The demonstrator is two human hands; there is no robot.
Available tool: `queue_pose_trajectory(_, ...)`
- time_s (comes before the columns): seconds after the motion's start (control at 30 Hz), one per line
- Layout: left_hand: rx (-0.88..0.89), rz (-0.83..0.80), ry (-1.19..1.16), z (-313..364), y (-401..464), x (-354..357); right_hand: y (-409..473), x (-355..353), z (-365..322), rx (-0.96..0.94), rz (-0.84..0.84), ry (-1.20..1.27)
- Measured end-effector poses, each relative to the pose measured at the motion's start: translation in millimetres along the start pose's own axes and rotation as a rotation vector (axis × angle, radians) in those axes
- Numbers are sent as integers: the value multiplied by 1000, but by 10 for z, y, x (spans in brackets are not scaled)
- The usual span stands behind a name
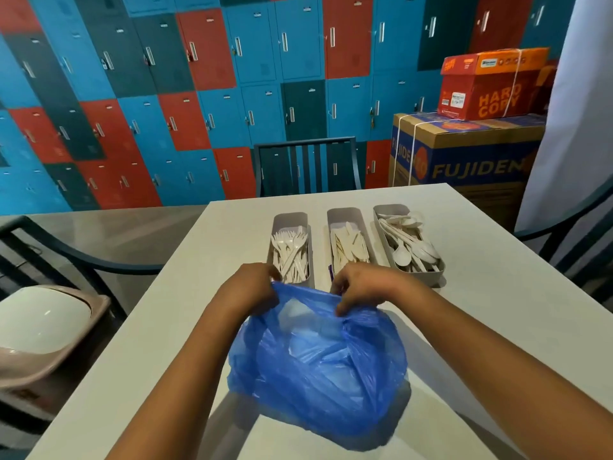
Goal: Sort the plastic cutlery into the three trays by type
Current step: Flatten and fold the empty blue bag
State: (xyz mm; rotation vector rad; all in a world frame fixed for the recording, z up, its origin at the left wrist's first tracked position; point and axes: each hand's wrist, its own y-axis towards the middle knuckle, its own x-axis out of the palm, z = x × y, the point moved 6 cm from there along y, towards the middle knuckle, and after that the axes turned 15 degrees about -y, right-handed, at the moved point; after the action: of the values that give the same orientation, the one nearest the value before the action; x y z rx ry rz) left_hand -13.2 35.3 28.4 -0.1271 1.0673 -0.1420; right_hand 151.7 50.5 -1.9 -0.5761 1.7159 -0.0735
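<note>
Three narrow grey plastic trays side by side on white table (481, 293), left tray (290, 220) of white plastic forks (292, 254), middle tray (345, 215) of knives (350, 249), right tray (386, 212) of spoons (411, 247), left hand (247, 288) and right hand (360, 287) each pinching rim of crumpled blue plastic bag (318, 370) just before trays

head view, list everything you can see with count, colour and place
trays: 3, grey, side by side mid-table
forks: many, white, left tray
knives: many, white, middle tray
spoons: many, white, right tray
bag: 1, blue, near the table's front
table: 1, white
bin: 1, pink with white lid, left of table
boxes: 2, brown with orange on top, far right
chair: 1, dark, behind table
lockers: many, blue, red, dark teal, back wall
left hand: grips bag's rim
right hand: grips bag's rim
</note>
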Motion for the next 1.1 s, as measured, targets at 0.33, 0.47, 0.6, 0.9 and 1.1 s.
queue_pose_trajectory(0.33, 350, 116, -489, 449, -278, -345, 11, -40, 146, -233, -194, 1093)
queue_pose_trajectory(0.47, 525, 170, -775, 530, -283, -416, 39, 45, 183, -137, -107, 1077)
queue_pose_trajectory(0.6, 631, 146, -1052, 569, -327, -458, -85, -2, 120, -93, -53, 1032)
queue_pose_trajectory(0.9, 450, -669, -229, 540, -502, 13, -53, -185, 227, -94, 31, 1004)
queue_pose_trajectory(1.1, 492, -349, -763, 554, -271, -235, -203, -414, 165, -278, 159, 824)
